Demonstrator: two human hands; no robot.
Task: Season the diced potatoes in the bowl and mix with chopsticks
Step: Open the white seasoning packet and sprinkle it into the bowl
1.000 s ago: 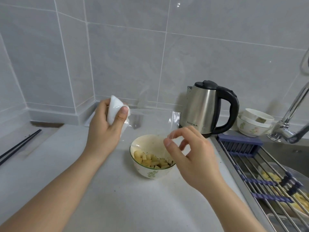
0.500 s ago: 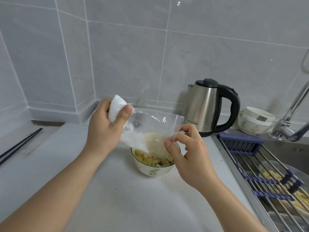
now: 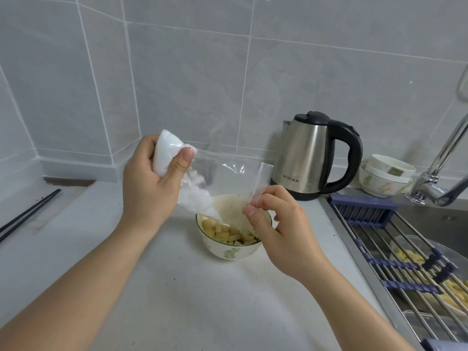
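A cream bowl (image 3: 225,252) with green leaf print sits mid-counter, holding diced potatoes (image 3: 226,233) flecked with dark seasoning. Above it I hold a clear plastic bag (image 3: 202,191) of white powder, tilted with its mouth down over the bowl. My left hand (image 3: 152,186) grips the bag's raised bottom end. My right hand (image 3: 276,226) pinches the bag's zip edge beside the bowl's right rim and hides part of that rim. Black chopsticks (image 3: 27,214) lie on the counter at far left.
A steel kettle (image 3: 311,158) with black handle stands behind the bowl to the right. Stacked white bowls (image 3: 385,178) and a tap (image 3: 440,178) sit farther right. A roll-up drying rack (image 3: 405,264) covers the sink, with potato pieces in a basin beneath.
The bag has tipped down over the bowl and white powder has slid toward its mouth. My right hand went from hovering with pinched fingers to holding the bag's zip edge.
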